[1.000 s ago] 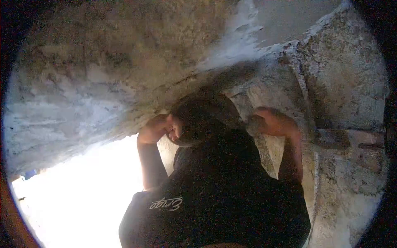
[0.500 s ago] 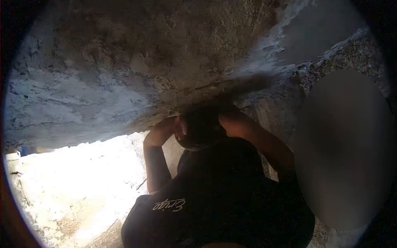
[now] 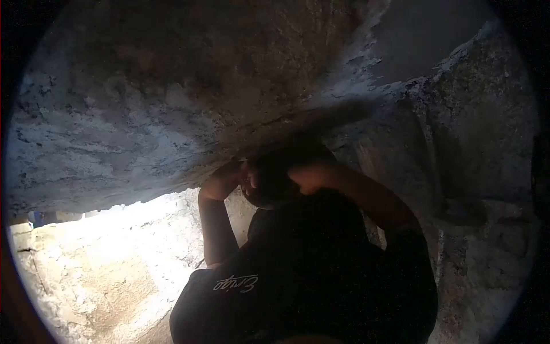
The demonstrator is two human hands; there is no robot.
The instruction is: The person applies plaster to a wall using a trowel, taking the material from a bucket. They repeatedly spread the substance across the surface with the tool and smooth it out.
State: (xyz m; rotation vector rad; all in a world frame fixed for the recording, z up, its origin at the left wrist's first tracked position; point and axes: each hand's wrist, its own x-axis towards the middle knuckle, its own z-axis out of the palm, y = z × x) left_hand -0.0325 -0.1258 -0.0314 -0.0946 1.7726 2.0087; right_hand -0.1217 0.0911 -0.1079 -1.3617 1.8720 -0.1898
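Note:
Close against my chest is a dark, rounded, bowl-like thing (image 3: 268, 198), mostly lost in shadow. The fingers of my left hand (image 3: 247, 176) are bent around its left side. My right hand (image 3: 309, 176) is at its right side, with the wrist bent inward; deep shadow hides the fingers, so their grip does not show. What lies inside the dark thing is too dark to make out. Both forearms reach up from my dark shirt (image 3: 321, 275), which bears white lettering.
A rough wall surface (image 3: 126, 132) with pale grey patches fills the top, very near my hands. A smooth grey patch (image 3: 429, 40) is at upper right. Brightly lit, cracked ground or masonry (image 3: 114, 264) is at lower left. Rough shaded masonry (image 3: 487, 241) stands at right.
My right hand has shifted left and inward over the dark rounded thing. My left hand stays nearly in place. The picture is darker, and the blurred oval at right is gone.

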